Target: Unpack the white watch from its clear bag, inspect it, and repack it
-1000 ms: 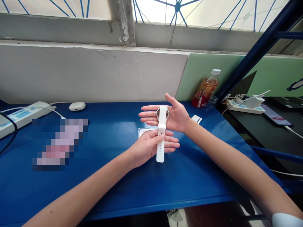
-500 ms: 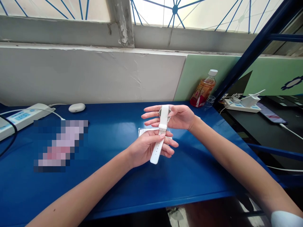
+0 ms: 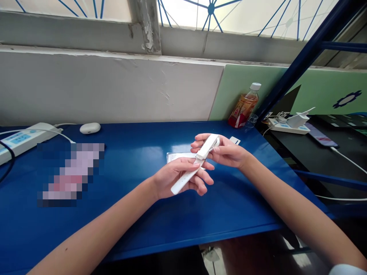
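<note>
Between my hands, above the blue desk, is a white wristwatch (image 3: 208, 147) seen mostly by its strap. My left hand (image 3: 183, 173) pinches the strap near the buckle with thumb and fingers; the strap's holed free end sticks out down and to the left. My right hand (image 3: 229, 151) holds the watch's upper end, where the strap bends over. The dial is turned away and hidden. Behind my left hand a clear packet with a white printed card (image 3: 179, 156) lies on the desk, partly covered. A small white card (image 3: 234, 141) shows just behind my right hand.
On the blue desk (image 3: 137, 221) stand a drink bottle (image 3: 245, 107) at the back right and a white earbud case (image 3: 90, 128) at the back left. Power strips (image 3: 31, 136) with cables lie at both sides. A blurred-out object (image 3: 74, 172) lies left. A blue metal post (image 3: 286, 84) slants up at right.
The watch has tilted, its upper end swinging to the right and its free end to the left. My right hand has moved right and slightly down, uncovering a small white card behind it.
</note>
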The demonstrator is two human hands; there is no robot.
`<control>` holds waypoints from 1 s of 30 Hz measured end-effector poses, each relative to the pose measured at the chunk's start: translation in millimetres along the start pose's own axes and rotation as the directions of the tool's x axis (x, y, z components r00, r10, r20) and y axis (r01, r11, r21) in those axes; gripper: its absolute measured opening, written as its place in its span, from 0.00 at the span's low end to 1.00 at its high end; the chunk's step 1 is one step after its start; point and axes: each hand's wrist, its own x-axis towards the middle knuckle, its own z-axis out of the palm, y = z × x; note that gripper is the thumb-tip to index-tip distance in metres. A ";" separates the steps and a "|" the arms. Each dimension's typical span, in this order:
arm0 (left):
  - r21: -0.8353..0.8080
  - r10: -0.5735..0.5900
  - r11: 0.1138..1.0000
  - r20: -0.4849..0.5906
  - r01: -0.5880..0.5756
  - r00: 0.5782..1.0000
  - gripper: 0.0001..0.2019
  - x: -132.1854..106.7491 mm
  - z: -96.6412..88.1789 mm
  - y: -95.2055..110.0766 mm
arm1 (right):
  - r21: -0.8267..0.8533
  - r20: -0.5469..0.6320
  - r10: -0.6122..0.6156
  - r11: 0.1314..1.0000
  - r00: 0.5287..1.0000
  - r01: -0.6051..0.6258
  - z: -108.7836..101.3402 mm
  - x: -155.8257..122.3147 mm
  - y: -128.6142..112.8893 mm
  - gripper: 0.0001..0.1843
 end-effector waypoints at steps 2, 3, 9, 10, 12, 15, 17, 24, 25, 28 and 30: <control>-0.027 -0.010 1.000 -0.012 0.010 1.000 0.17 0.4 -0.4 0.9 | 0.023 -0.107 -0.045 0.999 0.993 0.048 0.3 1.6 5.2 0.21; -0.052 -0.011 0.999 -0.026 0.009 1.000 0.22 0.5 -0.7 1.7 | 0.032 -0.186 -0.078 0.996 0.979 0.086 0.6 3.1 6.6 0.18; -0.139 0.077 0.983 -0.297 -0.123 0.952 0.36 1.5 3.0 9.1 | -0.059 -0.554 -0.286 0.950 0.782 0.306 -1.9 12.2 1.7 0.16; -0.118 0.096 0.982 -0.344 -0.145 0.934 0.35 1.7 5.1 9.4 | -0.075 -0.561 -0.298 0.947 0.772 0.311 -2.1 12.5 0.8 0.17; -0.062 0.133 0.983 -0.394 -0.171 0.909 0.32 2.4 9.5 8.4 | -0.108 -0.553 -0.315 0.945 0.771 0.309 -0.6 12.0 0.6 0.19; 0.062 0.221 0.975 -0.370 -0.213 0.902 0.25 4.2 12.5 2.8 | -0.191 -0.494 -0.347 0.938 0.797 0.290 5.9 8.9 3.6 0.20; 0.173 0.281 0.956 -0.318 -0.236 0.906 0.21 5.6 11.1 -2.2 | -0.284 -0.428 -0.359 0.925 0.829 0.253 10.7 6.0 6.4 0.20; 0.444 0.338 0.877 -0.301 -0.182 0.892 0.21 8.4 6.1 -14.6 | -0.458 -0.253 -0.351 0.864 0.902 0.208 18.4 1.2 13.4 0.16; 0.448 0.329 0.878 -0.304 -0.171 0.894 0.21 8.7 6.8 -15.5 | -0.396 -0.248 -0.322 0.894 0.914 0.208 19.8 1.5 13.2 0.17; 0.451 0.291 0.884 -0.320 -0.126 0.902 0.22 9.8 9.5 -17.5 | -0.129 -0.228 -0.192 0.978 0.955 0.166 24.9 2.1 9.3 0.23; 0.455 0.286 0.884 -0.335 -0.112 0.898 0.22 10.6 10.7 -18.7 | -0.010 -0.212 -0.115 0.993 0.970 0.116 27.5 1.3 4.4 0.27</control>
